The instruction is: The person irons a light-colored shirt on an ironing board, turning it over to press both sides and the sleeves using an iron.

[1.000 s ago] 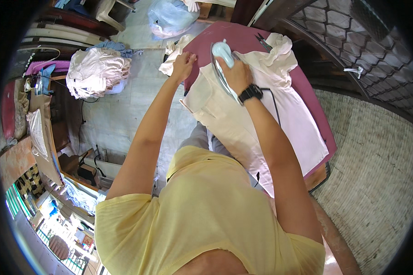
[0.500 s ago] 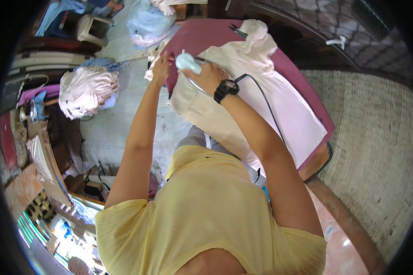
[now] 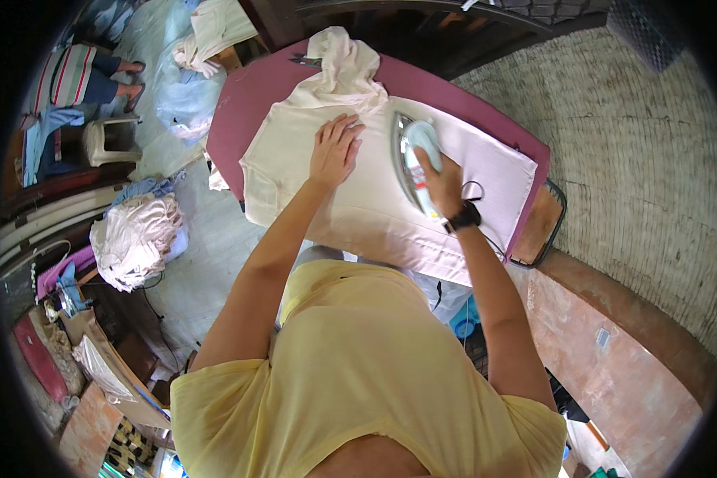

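Observation:
A cream garment [image 3: 295, 159] is spread over a maroon ironing board [image 3: 454, 88], with part of it bunched up at the far side. My right hand [image 3: 444, 185] is wrapped round the handle of a pale clothes iron [image 3: 425, 142]. The iron's metal edge shows on its left side, and it appears tilted over the right half of the cloth. From here I cannot tell whether its soleplate touches the cloth. My left hand [image 3: 336, 151] lies flat on the garment, fingers stretched out, to the left of the iron.
Dark-handled scissors or snips [image 3: 305, 60] lie at the board's far left. A heap of cream clothes [image 3: 139, 239] stands at the left, near a plastic stool [image 3: 111, 141]. Another person's legs [image 3: 123, 84] show at the far left. The iron's black cord [image 3: 494, 245] trails by my right wrist.
My right hand has carried the iron from the board's left end to the right. My left hand has moved right from the board's left edge onto the garment. The view has also shifted.

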A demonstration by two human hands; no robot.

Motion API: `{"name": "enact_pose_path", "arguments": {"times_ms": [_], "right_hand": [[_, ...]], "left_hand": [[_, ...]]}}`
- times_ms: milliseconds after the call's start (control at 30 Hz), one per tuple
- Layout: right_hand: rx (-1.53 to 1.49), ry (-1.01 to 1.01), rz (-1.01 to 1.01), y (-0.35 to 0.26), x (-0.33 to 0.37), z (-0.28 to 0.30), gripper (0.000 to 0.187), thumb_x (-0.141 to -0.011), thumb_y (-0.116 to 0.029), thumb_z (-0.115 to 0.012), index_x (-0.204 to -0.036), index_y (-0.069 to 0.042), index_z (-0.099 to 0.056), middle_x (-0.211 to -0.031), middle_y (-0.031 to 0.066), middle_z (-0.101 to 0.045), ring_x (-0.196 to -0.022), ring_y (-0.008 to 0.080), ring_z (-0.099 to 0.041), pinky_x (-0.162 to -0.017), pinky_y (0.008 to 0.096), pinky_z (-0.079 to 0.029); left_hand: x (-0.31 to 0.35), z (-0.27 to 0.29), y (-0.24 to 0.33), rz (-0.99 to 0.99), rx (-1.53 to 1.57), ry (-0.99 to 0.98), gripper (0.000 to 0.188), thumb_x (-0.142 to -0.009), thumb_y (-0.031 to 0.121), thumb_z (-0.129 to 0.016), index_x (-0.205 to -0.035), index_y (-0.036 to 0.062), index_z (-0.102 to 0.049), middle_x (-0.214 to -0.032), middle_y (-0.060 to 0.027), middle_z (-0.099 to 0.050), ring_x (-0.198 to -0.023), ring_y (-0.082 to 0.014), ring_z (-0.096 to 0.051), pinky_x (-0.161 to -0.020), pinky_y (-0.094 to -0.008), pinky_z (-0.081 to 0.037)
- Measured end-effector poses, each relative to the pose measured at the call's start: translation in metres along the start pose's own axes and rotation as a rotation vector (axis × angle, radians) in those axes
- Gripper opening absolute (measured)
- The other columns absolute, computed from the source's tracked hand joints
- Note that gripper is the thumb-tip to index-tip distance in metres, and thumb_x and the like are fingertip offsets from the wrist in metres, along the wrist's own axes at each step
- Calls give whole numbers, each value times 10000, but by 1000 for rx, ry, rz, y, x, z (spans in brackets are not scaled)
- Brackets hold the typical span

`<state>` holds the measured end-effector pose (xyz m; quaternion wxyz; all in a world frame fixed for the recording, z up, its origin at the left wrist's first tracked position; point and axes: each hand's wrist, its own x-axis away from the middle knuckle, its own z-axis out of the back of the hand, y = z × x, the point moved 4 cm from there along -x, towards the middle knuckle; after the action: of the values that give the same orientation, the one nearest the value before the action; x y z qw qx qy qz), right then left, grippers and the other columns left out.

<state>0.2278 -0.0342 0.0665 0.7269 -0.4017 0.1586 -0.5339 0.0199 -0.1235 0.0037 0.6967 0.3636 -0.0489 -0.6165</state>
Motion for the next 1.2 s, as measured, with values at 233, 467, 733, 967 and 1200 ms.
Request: {"name": "enact_pose_path", "arguments": {"times_ms": [233,467,733,967,1200], "right_hand": [[-417,252,-186,-24,-100,-39,520,-898,-474,-618,-752,22,-570,-514,103,-540,-426,211,-546,-424,376,-432],[-315,423,-132,-9,-30,-48,476,-926,-439,-588,-869,25,-679,-633,160,-624,-580,227,-607,-584,403,-483],[-125,315,-280,16,-34,7,604,-896,-517,-557,-729,57,-643,-696,257,-641,-754,417,-664,-694,481,-514],[-203,828,-333,100,41,67,508,-915,-442,-584,-918,63,-637,-713,266,-646,-672,411,-668,-607,477,-506],[-360,932,-770,149,-10,122,617,-911,-505,-552,-749,82,-651,-701,275,-643,-743,443,-661,-658,488,-506]], "left_hand": [[-1,-11,-8,22,10,-37,266,-947,233,-477,-1173,128,-572,-1344,-42,-518,-1305,-278,-415,-1074,-461,-291],[-3,-7,3,25,-109,-55,287,-948,269,-488,-1186,121,-549,-1369,-47,-498,-1310,-275,-409,-1078,-454,-286],[-4,-16,4,-12,-124,-73,287,-953,267,-483,-1184,103,-536,-1373,-53,-490,-1305,-292,-409,-1077,-465,-264],[-11,-32,53,-169,-107,-137,371,-962,281,-448,-1277,107,-539,-1390,-69,-480,-1346,-307,-365,-1106,-495,-229],[-27,-102,106,-339,-124,-359,436,-936,296,-521,-1348,158,-484,-1479,-22,-371,-1384,-271,-306,-1130,-517,-213]]}}
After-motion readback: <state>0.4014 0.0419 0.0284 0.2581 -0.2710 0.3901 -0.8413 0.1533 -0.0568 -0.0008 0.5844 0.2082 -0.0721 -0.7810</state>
